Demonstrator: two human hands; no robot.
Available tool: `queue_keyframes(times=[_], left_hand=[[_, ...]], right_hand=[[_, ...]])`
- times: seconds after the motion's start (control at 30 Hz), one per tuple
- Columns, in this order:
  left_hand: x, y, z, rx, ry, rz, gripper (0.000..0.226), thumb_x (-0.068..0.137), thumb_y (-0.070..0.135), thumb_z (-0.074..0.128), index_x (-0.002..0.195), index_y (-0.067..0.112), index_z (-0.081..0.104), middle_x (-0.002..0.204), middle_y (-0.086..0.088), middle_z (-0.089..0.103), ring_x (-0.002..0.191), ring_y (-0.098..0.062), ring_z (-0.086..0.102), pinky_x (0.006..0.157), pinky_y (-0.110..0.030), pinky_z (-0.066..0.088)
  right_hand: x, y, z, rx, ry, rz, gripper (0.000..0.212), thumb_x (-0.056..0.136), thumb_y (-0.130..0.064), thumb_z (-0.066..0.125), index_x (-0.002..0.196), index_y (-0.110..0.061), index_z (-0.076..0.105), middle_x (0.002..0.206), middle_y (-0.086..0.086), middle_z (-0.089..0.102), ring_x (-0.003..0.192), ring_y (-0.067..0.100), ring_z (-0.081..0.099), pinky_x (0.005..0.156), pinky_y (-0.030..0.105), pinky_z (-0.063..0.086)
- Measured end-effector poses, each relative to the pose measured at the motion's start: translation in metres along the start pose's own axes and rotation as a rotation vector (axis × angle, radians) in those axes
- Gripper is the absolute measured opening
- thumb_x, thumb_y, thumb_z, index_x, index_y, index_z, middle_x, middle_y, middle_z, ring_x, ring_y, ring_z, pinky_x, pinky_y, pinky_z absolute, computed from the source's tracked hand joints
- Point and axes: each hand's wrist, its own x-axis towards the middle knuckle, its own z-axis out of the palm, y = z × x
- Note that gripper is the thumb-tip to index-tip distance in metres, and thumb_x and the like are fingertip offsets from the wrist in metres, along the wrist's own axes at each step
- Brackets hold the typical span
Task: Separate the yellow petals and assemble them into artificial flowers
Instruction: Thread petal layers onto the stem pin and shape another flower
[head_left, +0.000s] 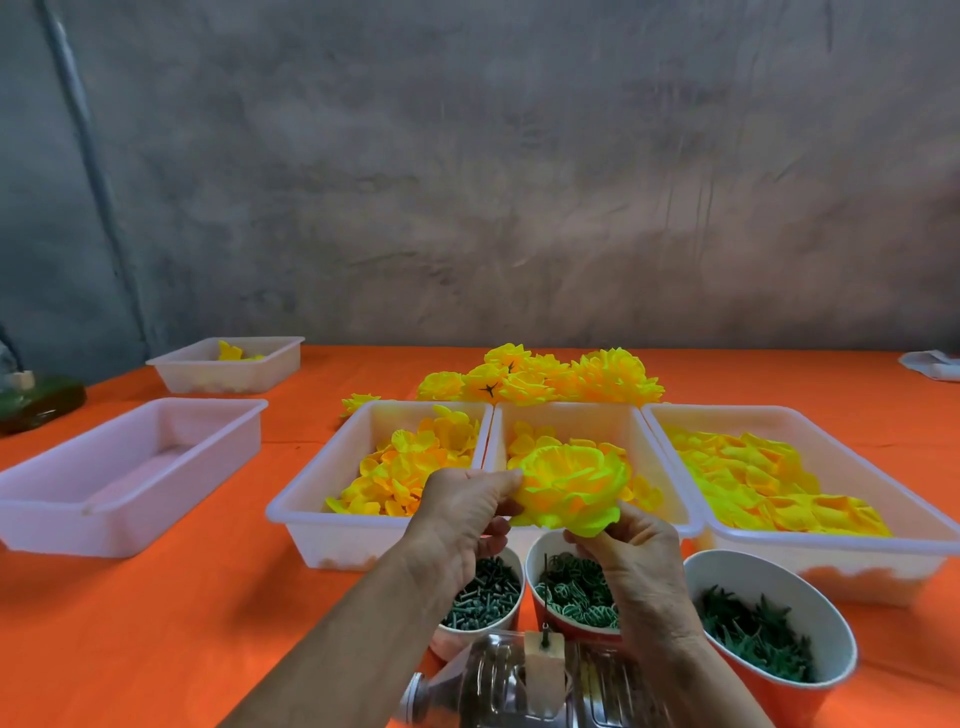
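Note:
A layered yellow flower (569, 488) is held up between both hands above the middle tray (670, 488). My left hand (462, 514) pinches its left edge with thumb and fingers. My right hand (639, 556) grips it from below on the right. Three white trays side by side hold loose yellow petals: the left tray (311, 493), the middle one, and the right tray (883, 488). A pile of finished yellow flowers (545, 379) lies behind them on the orange table.
Three cups stand in front: green pins (480, 597), green ring pieces (571, 587), green leafy pieces (758, 634). A clear bottle with a wooden block and pin (540, 670) lies nearest me. An empty white tray (130, 467) and another tray with a few petals (228, 364) sit left.

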Motion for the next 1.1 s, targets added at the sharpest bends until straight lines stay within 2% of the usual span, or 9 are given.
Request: queue_keyframes(times=[0.2,0.43,0.57,0.67,0.77,0.87,0.93,1.03,1.1], left_hand=[[0.003,0.001,-0.009,0.095,-0.064,0.054,0.015,0.083,-0.003,0.064,0.076,0.010,0.063,0.067,-0.006,0.058,0.052,-0.012,0.046,0.047,-0.020,0.041],[0.003,-0.004,-0.012,0.635,-0.091,0.585,0.025,0.087,-0.001,0.058,0.074,0.020,0.056,0.065,0.004,0.051,0.060,-0.007,0.047,0.058,-0.017,0.040],[0.002,-0.003,-0.009,0.845,0.005,0.795,0.020,0.090,0.007,0.058,0.079,0.022,0.052,0.065,0.009,0.049,0.062,-0.010,0.049,0.060,-0.025,0.046],[0.003,-0.002,-0.006,0.673,0.027,0.714,0.013,0.091,0.011,0.058,0.081,0.019,0.056,0.064,0.007,0.051,0.059,-0.011,0.051,0.058,-0.026,0.047],[0.001,-0.002,-0.005,0.233,-0.057,0.417,0.007,0.095,0.015,0.054,0.091,0.015,0.060,0.074,0.000,0.056,0.054,-0.010,0.051,0.057,-0.025,0.047],[0.001,-0.007,-0.008,0.135,-0.052,0.308,0.008,0.095,0.016,0.055,0.090,0.011,0.060,0.076,-0.002,0.060,0.052,-0.008,0.050,0.055,-0.022,0.046],[0.000,-0.010,-0.009,0.165,-0.062,0.326,0.009,0.092,0.017,0.060,0.085,0.010,0.061,0.073,-0.001,0.061,0.051,-0.007,0.050,0.054,-0.021,0.045],[-0.001,-0.011,-0.007,0.212,-0.098,0.329,0.014,0.086,0.021,0.068,0.079,0.010,0.062,0.065,0.002,0.058,0.049,-0.006,0.049,0.051,-0.020,0.045],[-0.003,-0.011,-0.006,0.205,-0.111,0.324,0.014,0.082,0.022,0.071,0.078,0.011,0.064,0.062,0.003,0.054,0.053,-0.009,0.047,0.050,-0.018,0.044]], right_hand=[[-0.004,-0.004,-0.006,-0.030,-0.120,0.047,0.022,0.074,0.005,0.070,0.083,-0.014,0.075,0.082,0.004,0.075,0.073,0.007,0.068,0.062,0.014,0.051],[-0.006,-0.005,-0.006,-0.117,-0.171,0.108,0.015,0.074,0.007,0.070,0.075,-0.008,0.073,0.077,0.017,0.072,0.066,0.015,0.063,0.062,0.021,0.054],[-0.007,0.000,-0.003,-0.130,-0.120,0.100,0.023,0.073,0.006,0.072,0.066,-0.016,0.074,0.068,0.005,0.073,0.061,0.008,0.063,0.059,0.018,0.052],[-0.007,0.005,-0.002,-0.032,-0.093,0.134,0.019,0.073,0.005,0.071,0.071,-0.014,0.074,0.069,0.005,0.073,0.063,0.009,0.063,0.059,0.016,0.052],[-0.005,0.005,-0.002,0.114,-0.051,0.149,0.008,0.062,-0.012,0.080,0.069,-0.013,0.076,0.068,0.005,0.071,0.067,0.018,0.061,0.060,0.019,0.054],[-0.001,0.009,-0.004,0.191,0.004,0.126,0.061,0.020,-0.050,0.092,0.069,-0.016,0.078,0.067,0.003,0.071,0.063,0.013,0.063,0.061,0.020,0.054],[0.000,0.010,-0.003,0.194,0.018,0.111,0.072,0.009,-0.057,0.089,0.068,-0.018,0.078,0.066,0.002,0.071,0.061,0.010,0.063,0.061,0.020,0.054],[0.001,0.010,0.000,0.193,0.021,0.081,0.068,0.013,-0.057,0.089,0.070,-0.023,0.078,0.071,0.000,0.073,0.063,0.009,0.066,0.060,0.019,0.054],[0.001,0.010,-0.001,0.171,0.006,0.057,0.043,0.037,-0.044,0.091,0.073,-0.024,0.078,0.077,0.001,0.075,0.070,0.010,0.068,0.063,0.022,0.055]])
